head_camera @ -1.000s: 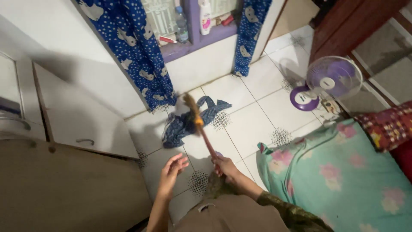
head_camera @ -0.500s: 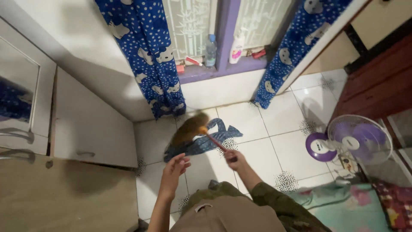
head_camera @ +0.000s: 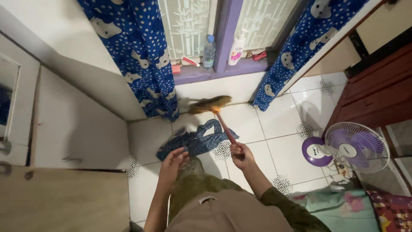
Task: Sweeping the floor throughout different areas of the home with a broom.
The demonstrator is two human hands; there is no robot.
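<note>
broom (head_camera: 219, 115) head swung from over the blue cloth (head_camera: 195, 141) up to the wall base at 12 o'clock | right hand (head_camera: 240, 151) fingers clamped on handle | left hand (head_camera: 174, 158) loosely curled, empty | cloth unswept at 11

The right hand (head_camera: 241, 151) is swinging the small broom (head_camera: 216, 112) away from the blue cloth (head_camera: 195, 140), its blurred bristles now sweeping along the foot of the wall under the window. The left hand (head_camera: 174, 158) is curling its fingers (head_camera: 182, 153) inward.

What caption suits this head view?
Right hand sweeps a small broom below a curtained window; blue cloth on tiled floor.
</note>
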